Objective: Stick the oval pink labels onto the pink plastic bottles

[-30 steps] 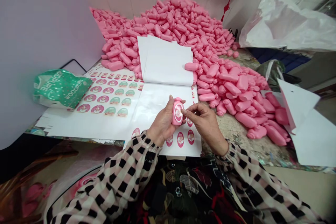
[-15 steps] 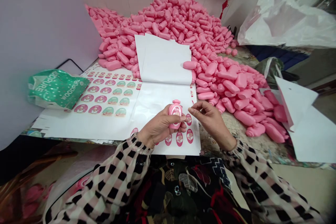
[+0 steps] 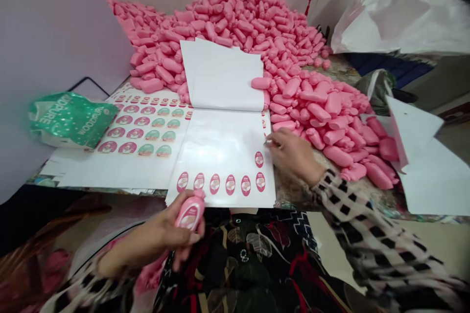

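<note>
My left hand [image 3: 179,234] is below the table's front edge with a small pink plastic bottle [image 3: 191,212] between thumb and fingers. The bottle tilts, cap end up, and an oval label with a white border shows on its front. At the right edge of the sticker sheet [image 3: 220,149] is my right hand [image 3: 293,154], slightly blurred, its fingertips pinched. A tiny shiny bit shows at those fingertips, too small to name. Oval pink stickers [image 3: 230,185] run along the sheet's bottom, with one more [image 3: 259,160] above at the right.
A large heap of pink bottles [image 3: 238,14] covers the back and right of the table. To the left lie sheets of round stickers [image 3: 135,133] under a green bag [image 3: 73,120]. White paper [image 3: 223,78] folds back behind the sheet; a white plastic bag [image 3: 396,14] lies back right.
My left hand has carried the labelled bottle down and left, off the sheet and past the table edge. The right hand has shifted slightly and stays near the sheet's right edge.
</note>
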Tool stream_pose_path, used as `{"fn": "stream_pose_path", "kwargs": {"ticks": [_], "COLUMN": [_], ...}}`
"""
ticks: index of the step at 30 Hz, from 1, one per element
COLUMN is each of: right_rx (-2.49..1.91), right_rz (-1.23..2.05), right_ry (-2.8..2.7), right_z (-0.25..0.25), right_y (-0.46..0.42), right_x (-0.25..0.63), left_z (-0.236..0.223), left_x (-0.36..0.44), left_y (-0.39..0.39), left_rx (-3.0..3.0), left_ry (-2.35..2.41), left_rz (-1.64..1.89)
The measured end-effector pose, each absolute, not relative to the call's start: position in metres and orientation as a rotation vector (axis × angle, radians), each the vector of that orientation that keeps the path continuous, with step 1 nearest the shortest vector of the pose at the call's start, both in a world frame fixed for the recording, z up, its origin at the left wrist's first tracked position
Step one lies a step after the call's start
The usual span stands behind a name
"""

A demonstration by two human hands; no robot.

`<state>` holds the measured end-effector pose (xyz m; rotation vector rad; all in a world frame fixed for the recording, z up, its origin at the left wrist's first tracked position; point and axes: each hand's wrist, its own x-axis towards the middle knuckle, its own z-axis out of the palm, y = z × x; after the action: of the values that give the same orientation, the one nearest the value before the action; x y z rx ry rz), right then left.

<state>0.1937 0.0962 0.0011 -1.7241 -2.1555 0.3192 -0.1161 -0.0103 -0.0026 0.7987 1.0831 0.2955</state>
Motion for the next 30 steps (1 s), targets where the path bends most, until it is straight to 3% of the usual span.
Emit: {"fn": "stream_pose_path", "kwargs": {"ticks": [3, 8, 12, 15, 18, 22, 24, 27, 30], "right_rx": [-1.92, -1.863, -1.9, -1.946, -1.886, -1.465, -1.356, -1.282, -1.145], "right_rz": [-0.079, -0.215, -0.28, -0.281, -0.004, 1.027, 1.33, 1.451, 1.152], "right_ry": [-2.33, -2.475, -2.521, -2.493, -2.188, -1.625, -1.432, -1.462, -2.012], "right_z": [-0.006, -0.028, -0.032, -0.019, 0.002, 0.021, 0.024, 0.027, 0.036], "right_y": [0.12, 0.142, 0.154, 0.155, 0.138, 0.096, 0.078, 0.061, 0.047], "right_x": [0.221, 0.235, 0.237, 0.235, 0.217, 0.177, 0.163, 0.159, 0.164], "left_z": [-0.028, -0.059, -0.038, -0.006, 0.013, 0.011, 0.005, -0.001, -0.005], "left_x": [-0.166, -0.201, -0.177, -0.142, -0.1, -0.046, -0.025, -0.013, -0.017], "left_y": [-0.044, -0.068, -0.046, -0.022, 0.0, 0.028, 0.039, 0.048, 0.049], "left_rx": [0.949, 1.446, 1.532, 1.399, 1.159, 0.893, 0.757, 0.632, 0.563], "left_ry": [1.348, 1.779, 1.699, 1.343, 1.019, 0.861, 0.746, 0.667, 0.669], "left_rz": [-0.015, -0.174, -0.101, 0.004, 0.2, 0.756, 0.886, 0.868, 0.573]}}
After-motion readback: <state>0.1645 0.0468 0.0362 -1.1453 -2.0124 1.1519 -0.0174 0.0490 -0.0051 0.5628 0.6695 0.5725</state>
